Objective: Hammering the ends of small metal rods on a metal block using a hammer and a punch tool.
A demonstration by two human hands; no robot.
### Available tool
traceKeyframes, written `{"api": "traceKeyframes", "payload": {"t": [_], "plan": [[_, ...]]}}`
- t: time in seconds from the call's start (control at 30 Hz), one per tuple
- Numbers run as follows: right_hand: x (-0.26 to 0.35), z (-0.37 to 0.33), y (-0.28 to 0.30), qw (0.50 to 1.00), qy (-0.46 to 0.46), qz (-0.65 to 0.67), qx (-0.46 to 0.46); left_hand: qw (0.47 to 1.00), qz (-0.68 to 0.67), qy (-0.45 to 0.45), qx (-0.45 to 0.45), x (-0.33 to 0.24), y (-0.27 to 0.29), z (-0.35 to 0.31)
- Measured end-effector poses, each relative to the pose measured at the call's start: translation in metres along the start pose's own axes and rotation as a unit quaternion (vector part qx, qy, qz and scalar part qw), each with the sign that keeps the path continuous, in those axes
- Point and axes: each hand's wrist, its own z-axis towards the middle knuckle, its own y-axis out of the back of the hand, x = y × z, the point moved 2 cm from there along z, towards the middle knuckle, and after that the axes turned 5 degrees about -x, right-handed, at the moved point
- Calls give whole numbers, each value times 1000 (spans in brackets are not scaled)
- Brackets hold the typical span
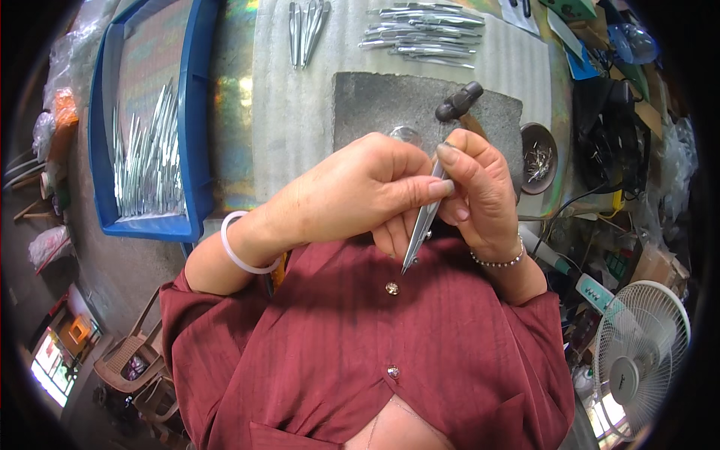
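Observation:
Held in front of my chest is a slim silver metal tool (422,229), narrow and pointed at its lower end, with small round studs along its side; its exact kind is unclear. My left hand (375,184) pinches its middle, the thumb pressed along it. With thumb and fingertips my right hand (481,191) grips the upper end, partly hiding it. Just beyond my hands, a hammer (459,102) lies on a dark grey slab (375,101). At the slab's right is a round bowl (549,133) holding small metal pins.
A blue tray (196,150) at the left holds many similar slim silver pieces (154,169). More lie at the far side, in a small bunch (307,31) and a larger pile (424,34). A white fan (637,360) stands at the lower right, a brown chair (127,360) at the lower left.

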Motion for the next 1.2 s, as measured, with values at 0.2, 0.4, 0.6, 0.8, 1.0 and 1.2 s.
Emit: {"api": "traceKeyframes", "payload": {"t": [0.2, 0.4, 0.6, 0.8, 1.0, 1.2], "plan": [[58, 22, 10, 978, 156, -135, 2, 968, 81, -196, -137, 8, 4, -6], [159, 104, 90, 828, 248, -494, -94, 893, -129, -326, -281, 28, 16, -27], [144, 141, 126, 508, 379, -750, -186, 847, -352, -330, -222, 42, 16, -25], [60, 21, -10, 838, 289, -439, 150, 818, -497, -254, -139, 48, 10, -3], [30, 4, -17, 937, 208, -225, 169, 865, -453, -203, -72, 57, 0, -1], [5, 9, -25, 965, 29, -214, 149, 938, 78, -256, -221, 68, 0, -28]]}}
